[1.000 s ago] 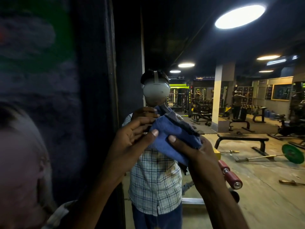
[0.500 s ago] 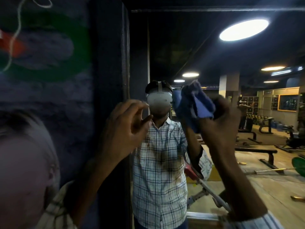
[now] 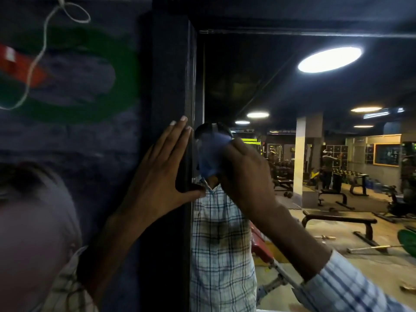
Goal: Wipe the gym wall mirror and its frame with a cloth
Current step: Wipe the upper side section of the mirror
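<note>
A large wall mirror [image 3: 292, 91] fills the right half of the view, with a dark vertical frame [image 3: 171, 86] along its left edge. My left hand [image 3: 162, 174] lies flat against that frame, fingers straight and thumb spread toward the glass. My right hand [image 3: 243, 176] holds a blue cloth [image 3: 211, 154] bunched against the mirror, right beside the frame at head height. The glass shows my reflection in a checked shirt, partly hidden by the cloth and hand.
Left of the frame is a dark wall [image 3: 78, 143] painted with a green ring and a red stripe, and a white cord [image 3: 40, 52] hangs over it. The mirror reflects gym benches, a pillar, ceiling lights and a green weight plate.
My left hand let go of the cloth, opened and went flat onto the frame. My right hand carried the cloth up and then left, onto the glass beside the frame.
</note>
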The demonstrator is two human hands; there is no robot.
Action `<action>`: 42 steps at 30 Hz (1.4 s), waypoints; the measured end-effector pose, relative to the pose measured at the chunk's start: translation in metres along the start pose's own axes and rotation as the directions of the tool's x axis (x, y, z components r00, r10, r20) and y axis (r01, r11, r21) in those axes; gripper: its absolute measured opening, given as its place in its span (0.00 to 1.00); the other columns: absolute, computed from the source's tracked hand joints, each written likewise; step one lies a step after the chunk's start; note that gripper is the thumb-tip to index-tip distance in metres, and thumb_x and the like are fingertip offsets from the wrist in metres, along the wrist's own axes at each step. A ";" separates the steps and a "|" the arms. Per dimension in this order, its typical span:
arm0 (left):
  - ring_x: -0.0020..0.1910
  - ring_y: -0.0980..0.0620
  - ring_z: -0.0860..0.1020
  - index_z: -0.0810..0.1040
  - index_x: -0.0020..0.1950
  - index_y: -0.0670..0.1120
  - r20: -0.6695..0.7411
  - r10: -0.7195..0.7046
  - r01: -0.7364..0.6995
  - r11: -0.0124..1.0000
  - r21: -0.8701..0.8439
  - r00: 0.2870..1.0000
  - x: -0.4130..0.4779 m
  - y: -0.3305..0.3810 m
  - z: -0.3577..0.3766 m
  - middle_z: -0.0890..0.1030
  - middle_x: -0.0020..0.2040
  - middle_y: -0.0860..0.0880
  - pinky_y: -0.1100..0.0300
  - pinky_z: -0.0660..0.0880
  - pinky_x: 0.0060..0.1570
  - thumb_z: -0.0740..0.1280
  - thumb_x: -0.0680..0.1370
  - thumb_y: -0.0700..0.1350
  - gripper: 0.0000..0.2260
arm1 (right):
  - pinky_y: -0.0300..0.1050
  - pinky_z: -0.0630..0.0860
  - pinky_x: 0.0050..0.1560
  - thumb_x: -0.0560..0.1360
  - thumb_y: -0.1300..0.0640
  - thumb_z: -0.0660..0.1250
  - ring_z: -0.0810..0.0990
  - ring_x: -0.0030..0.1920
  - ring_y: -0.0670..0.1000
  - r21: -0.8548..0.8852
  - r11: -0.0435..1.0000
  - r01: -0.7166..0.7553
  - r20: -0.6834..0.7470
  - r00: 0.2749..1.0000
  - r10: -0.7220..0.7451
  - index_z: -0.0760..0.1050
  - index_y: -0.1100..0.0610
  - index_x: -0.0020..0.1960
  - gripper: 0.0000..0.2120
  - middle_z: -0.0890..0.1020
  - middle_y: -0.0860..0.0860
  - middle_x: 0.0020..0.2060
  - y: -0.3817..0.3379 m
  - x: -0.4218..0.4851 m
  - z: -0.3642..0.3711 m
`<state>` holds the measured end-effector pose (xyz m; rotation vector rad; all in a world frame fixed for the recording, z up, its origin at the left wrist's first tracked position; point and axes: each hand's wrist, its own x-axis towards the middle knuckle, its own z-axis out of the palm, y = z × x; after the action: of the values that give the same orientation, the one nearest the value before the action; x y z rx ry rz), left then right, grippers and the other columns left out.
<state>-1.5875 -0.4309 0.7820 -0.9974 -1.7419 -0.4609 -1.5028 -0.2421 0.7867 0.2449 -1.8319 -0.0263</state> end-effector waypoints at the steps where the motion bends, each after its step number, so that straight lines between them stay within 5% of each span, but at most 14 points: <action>1: 0.85 0.51 0.45 0.51 0.85 0.44 0.010 0.005 -0.005 1.000 0.004 1.000 -0.003 -0.003 0.000 0.46 0.86 0.50 0.51 0.52 0.82 0.77 0.64 0.69 0.61 | 0.57 0.82 0.44 0.73 0.58 0.74 0.80 0.52 0.55 0.001 0.997 0.072 0.041 0.997 -0.072 0.81 0.57 0.59 0.15 0.80 0.54 0.54 0.002 -0.003 -0.001; 4: 0.84 0.53 0.41 0.45 0.86 0.45 0.063 0.026 -0.028 0.999 0.039 0.998 -0.009 -0.008 -0.003 0.41 0.86 0.52 0.52 0.50 0.82 0.78 0.62 0.70 0.66 | 0.51 0.82 0.45 0.71 0.60 0.76 0.80 0.52 0.55 -0.115 0.983 0.146 0.058 0.988 -0.140 0.79 0.57 0.64 0.21 0.80 0.55 0.57 0.031 0.020 -0.015; 6: 0.84 0.52 0.41 0.44 0.86 0.45 0.063 0.044 -0.047 0.998 0.042 0.997 -0.011 -0.009 -0.002 0.41 0.86 0.51 0.50 0.51 0.82 0.79 0.61 0.70 0.67 | 0.34 0.73 0.46 0.73 0.60 0.77 0.78 0.48 0.50 -0.143 0.990 -0.001 -0.153 0.988 -0.021 0.82 0.57 0.61 0.17 0.80 0.54 0.53 0.042 0.048 -0.026; 8: 0.85 0.51 0.41 0.44 0.86 0.44 0.073 0.053 -0.056 0.998 0.034 0.996 -0.010 -0.009 -0.001 0.41 0.86 0.51 0.49 0.51 0.82 0.79 0.59 0.70 0.68 | 0.31 0.69 0.43 0.74 0.60 0.75 0.75 0.44 0.46 -0.044 0.990 -0.133 -0.304 0.946 0.114 0.84 0.56 0.55 0.10 0.80 0.51 0.48 0.032 0.056 -0.018; 13: 0.85 0.50 0.43 0.46 0.86 0.44 0.096 0.083 -0.088 0.995 0.046 0.992 -0.015 -0.020 0.000 0.43 0.86 0.49 0.53 0.48 0.82 0.76 0.57 0.73 0.69 | 0.56 0.82 0.49 0.75 0.59 0.68 0.81 0.53 0.54 0.108 0.971 0.213 0.184 0.956 -0.230 0.82 0.58 0.59 0.14 0.81 0.53 0.54 0.002 0.005 0.000; 18: 0.85 0.47 0.43 0.45 0.86 0.43 0.088 0.087 -0.096 0.990 0.107 0.992 -0.024 -0.015 0.000 0.43 0.86 0.47 0.48 0.47 0.82 0.73 0.58 0.76 0.69 | 0.46 0.80 0.48 0.75 0.54 0.71 0.78 0.50 0.44 0.101 0.994 -0.050 -0.229 0.971 0.072 0.82 0.59 0.58 0.14 0.80 0.47 0.53 0.029 0.016 -0.034; 20: 0.85 0.45 0.44 0.47 0.85 0.42 0.062 0.087 -0.093 0.990 0.109 0.994 -0.024 -0.012 0.004 0.44 0.86 0.45 0.45 0.48 0.82 0.74 0.59 0.75 0.68 | 0.56 0.83 0.52 0.71 0.65 0.76 0.82 0.53 0.53 0.149 0.985 -0.086 -0.107 0.989 0.103 0.82 0.60 0.60 0.18 0.83 0.53 0.55 0.012 -0.011 -0.012; 23: 0.85 0.42 0.44 0.49 0.85 0.43 0.051 0.102 -0.107 0.987 0.118 0.993 -0.024 -0.009 0.009 0.44 0.86 0.42 0.41 0.49 0.82 0.75 0.60 0.74 0.66 | 0.55 0.83 0.53 0.68 0.68 0.76 0.81 0.57 0.54 0.139 0.978 0.158 0.235 0.954 -0.187 0.80 0.56 0.62 0.23 0.81 0.53 0.59 0.004 -0.043 -0.011; 28: 0.85 0.42 0.42 0.50 0.86 0.44 0.048 0.074 -0.079 0.989 0.122 0.996 -0.027 0.003 0.014 0.43 0.86 0.41 0.42 0.45 0.82 0.76 0.59 0.75 0.66 | 0.47 0.81 0.49 0.73 0.53 0.72 0.80 0.49 0.44 0.148 0.974 -0.172 -0.214 0.956 0.201 0.81 0.52 0.57 0.13 0.81 0.48 0.52 0.029 -0.021 -0.041; 30: 0.84 0.41 0.41 0.51 0.85 0.44 0.043 0.052 -0.056 0.993 0.102 0.998 -0.026 0.006 0.017 0.42 0.85 0.41 0.43 0.43 0.82 0.76 0.59 0.74 0.66 | 0.53 0.81 0.53 0.73 0.63 0.74 0.81 0.53 0.47 0.200 0.970 -0.141 -0.118 0.979 0.167 0.81 0.55 0.58 0.14 0.82 0.50 0.54 0.011 -0.035 -0.020; 33: 0.84 0.41 0.42 0.53 0.85 0.43 0.048 0.058 -0.062 0.994 0.087 0.997 -0.026 0.004 0.018 0.42 0.85 0.40 0.45 0.41 0.82 0.76 0.60 0.73 0.64 | 0.53 0.83 0.56 0.70 0.67 0.75 0.80 0.58 0.51 0.161 0.980 0.114 0.239 0.959 -0.151 0.82 0.56 0.61 0.20 0.82 0.52 0.59 0.003 -0.057 -0.011; 35: 0.85 0.41 0.42 0.52 0.85 0.44 0.071 0.056 -0.063 0.993 0.100 0.996 -0.028 0.005 0.016 0.42 0.85 0.42 0.45 0.42 0.82 0.77 0.59 0.73 0.65 | 0.51 0.83 0.55 0.70 0.66 0.75 0.80 0.57 0.49 0.154 0.987 0.052 0.204 0.975 -0.083 0.81 0.55 0.60 0.20 0.81 0.50 0.58 0.021 -0.045 -0.031; 39: 0.85 0.42 0.42 0.52 0.85 0.45 0.085 0.040 -0.049 0.993 0.110 0.996 -0.031 0.011 0.015 0.43 0.86 0.42 0.42 0.45 0.82 0.77 0.58 0.72 0.66 | 0.46 0.82 0.50 0.71 0.63 0.76 0.79 0.50 0.41 0.179 0.961 -0.211 -0.214 0.945 0.247 0.81 0.55 0.56 0.15 0.80 0.45 0.51 0.040 -0.037 -0.045; 42: 0.85 0.41 0.42 0.53 0.85 0.44 0.088 0.028 -0.037 0.994 0.105 0.996 -0.031 0.012 0.015 0.43 0.86 0.41 0.46 0.41 0.82 0.80 0.57 0.70 0.66 | 0.39 0.77 0.62 0.71 0.72 0.74 0.77 0.60 0.38 0.242 0.970 0.003 0.024 1.000 -0.009 0.80 0.53 0.61 0.23 0.80 0.40 0.56 0.010 -0.073 -0.026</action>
<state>-1.5828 -0.4255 0.7461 -0.9806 -1.8056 -0.3048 -1.4611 -0.2162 0.7261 0.4231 -1.8592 0.1924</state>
